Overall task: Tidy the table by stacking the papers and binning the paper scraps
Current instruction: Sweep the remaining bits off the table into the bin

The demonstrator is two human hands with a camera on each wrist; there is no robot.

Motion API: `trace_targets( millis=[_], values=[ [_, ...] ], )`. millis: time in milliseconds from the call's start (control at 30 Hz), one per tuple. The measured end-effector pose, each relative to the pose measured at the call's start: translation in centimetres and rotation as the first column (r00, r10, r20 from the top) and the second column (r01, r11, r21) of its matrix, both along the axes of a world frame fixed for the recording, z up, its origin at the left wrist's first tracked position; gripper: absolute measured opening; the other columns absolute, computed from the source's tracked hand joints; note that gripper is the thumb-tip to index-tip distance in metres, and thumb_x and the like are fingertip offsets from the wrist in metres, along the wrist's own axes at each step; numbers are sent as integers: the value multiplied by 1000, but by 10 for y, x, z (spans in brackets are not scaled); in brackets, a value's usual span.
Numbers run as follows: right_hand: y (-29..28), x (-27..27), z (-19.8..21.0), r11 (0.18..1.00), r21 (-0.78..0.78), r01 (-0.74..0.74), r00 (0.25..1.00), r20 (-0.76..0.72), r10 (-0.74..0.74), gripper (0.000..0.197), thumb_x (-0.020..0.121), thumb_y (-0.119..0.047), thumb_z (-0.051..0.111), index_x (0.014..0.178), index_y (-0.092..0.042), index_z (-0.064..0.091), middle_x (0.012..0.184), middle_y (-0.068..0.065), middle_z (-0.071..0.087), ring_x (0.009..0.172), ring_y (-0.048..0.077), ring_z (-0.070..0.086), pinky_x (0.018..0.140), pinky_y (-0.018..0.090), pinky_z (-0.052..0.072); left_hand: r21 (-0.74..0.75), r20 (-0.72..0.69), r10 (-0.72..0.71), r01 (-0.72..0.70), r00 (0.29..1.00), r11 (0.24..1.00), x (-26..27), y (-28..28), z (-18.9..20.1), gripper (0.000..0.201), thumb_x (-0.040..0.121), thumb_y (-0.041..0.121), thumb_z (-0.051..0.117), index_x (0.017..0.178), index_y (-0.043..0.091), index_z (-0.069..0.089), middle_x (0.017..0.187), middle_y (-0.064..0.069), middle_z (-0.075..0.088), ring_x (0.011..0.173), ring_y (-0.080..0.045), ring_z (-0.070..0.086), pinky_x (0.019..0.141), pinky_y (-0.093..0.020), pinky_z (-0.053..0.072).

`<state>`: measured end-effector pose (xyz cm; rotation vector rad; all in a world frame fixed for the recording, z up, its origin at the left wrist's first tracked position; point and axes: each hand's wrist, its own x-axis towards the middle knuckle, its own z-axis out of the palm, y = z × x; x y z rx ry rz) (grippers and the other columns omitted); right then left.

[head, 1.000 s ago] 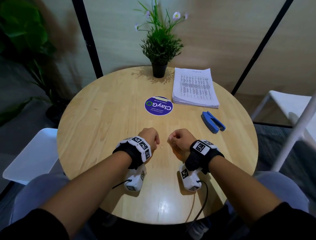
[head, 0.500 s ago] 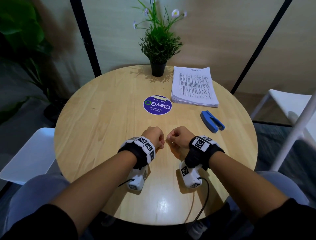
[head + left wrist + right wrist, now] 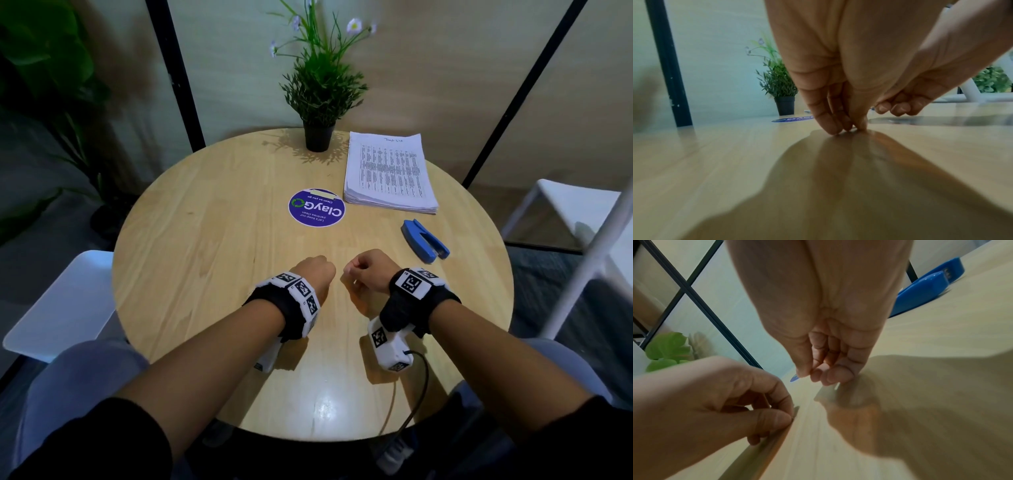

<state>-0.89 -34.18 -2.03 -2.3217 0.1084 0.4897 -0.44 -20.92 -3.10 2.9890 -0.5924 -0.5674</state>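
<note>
As viewed from the head camera, centred on a round wooden table (image 3: 205, 240). Flanked by a white chair at the left (image 3: 61, 308) and another white chair at the right (image 3: 565, 209). At the far edge, near the middle: a potted plant (image 3: 322, 85), upright in a black pot. Just right of the pot: a stack of papers (image 3: 388, 171), lying flat with printed side up, edges roughly squared, apart from both hands. Just left of the stack's near corner: a round purple sticker (image 3: 317, 207), flat on the wood. Near the middle of the table: the left hand (image 3: 313, 272) and the right hand (image 3: 368, 270), side by side, close but not touching, backs upward, each wrist fitted with a banded camera unit. Between the stack and the right hand: a blue stapler (image 3: 424, 241), lying on the table, untouched. In the left wrist view: left fingertips (image 3: 830, 128) bunched against the thumb and set down on the wood. In the right wrist view: right fingertips (image 3: 838, 374) curled in with the thumb against the forefinger, just above the surface. Grip of either hand: fingers drawn in as for a pinch, but cannot tell whether a paper scrap sits between them; too small and blurred to resolve.
</note>
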Motion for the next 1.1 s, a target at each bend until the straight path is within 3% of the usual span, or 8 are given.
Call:
trace_targets(
  millis=[133, 333, 467, 567, 667, 800, 900, 1100],
  values=[
    [0, 0, 0, 1000, 14, 0, 1000, -6, 0, 18, 95, -14, 52, 84, -11, 66, 70, -5, 56, 78, 17, 56, 82, 30, 47, 84, 24, -90, 88, 996, 993, 1, 0, -4, 23, 91, 3, 48, 113, -2, 55, 117, -20, 54, 109, -35, 55, 91, -40, 47],
    [-1, 6, 1, 1000, -6, -13, 1000, 4, 13, 31, 95, -14, 52, 65, -22, 55, 68, -6, 55, 62, 5, 50, 67, 21, 44, -76, -87, 65, -72, 994, 994, 14, 13, 7, 24, 91, 4, 48, 109, -4, 61, 120, -20, 60, 110, -35, 58, 93, -36, 46],
    [3, 12, 1, 999, -36, -22, 1000, 8, 22, 32, 94, -15, 52, 63, -22, 54, 65, -6, 54, 60, 4, 49, 65, 20, 43, -255, -92, 206, -223, 974, 941, 23, 43, 26, 20, 87, 3, 54, 100, 8, 68, 105, -15, 66, 96, -36, 61, 78, -25, 43],
    [19, 19, 2, 999, -40, -36, 999, -3, 36, 33, 94, -12, 51, 63, -22, 55, 65, -7, 54, 61, 4, 49, 73, 25, 46, -262, -81, 217, -231, 973, 937, 33, 78, 39, 24, 82, -4, 49, 83, 19, 54, 85, -10, 52, 75, -29, 39, 70, -21, 32],
    [47, 26, 3, 997, -28, -75, 997, 0, 75, 30, 94, -11, 51, 65, -18, 58, 65, -6, 54, 60, 6, 50, 70, 24, 47, -287, -74, 268, -277, 961, 917, 49, 119, 45, 25, 88, -1, 46, 97, 3, 69, 105, -13, 69, 82, -26, 56, 76, -24, 39],
    [102, 36, 3, 989, -30, -147, 989, -4, 147, 21, 94, -12, 50, 94, -2, 69, 63, -5, 54, 61, 9, 51, 82, 33, 48, -298, -14, 354, -342, 935, 891, 50, 177, 58, 23, 94, 7, 50, 103, -4, 68, 113, -14, 68, 89, -24, 59, 76, -24, 38],
    [152, 44, 2, 980, -1, -199, 980, 5, 199, 20, 94, -9, 51, 94, -3, 70, 61, -4, 54, 58, 7, 49, 83, 34, 49, -312, 13, 431, -406, 902, 859, 43, 222, 64, 22, 93, 10, 54, 102, -3, 69, 111, -16, 69, 102, -30, 63, 76, -23, 37],
    [256, 54, 13, 920, 28, -391, 920, 16, 390, 24, 94, -8, 51, 80, 2, 68, 71, 0, 62, 63, 18, 56, 72, 36, 50, -331, -20, 579, -552, 815, 766, 19, 306, 68, 21, 95, 9, 51, 99, -3, 68, 102, -15, 69, 98, -31, 64, 75, -26, 41]
  ],
)
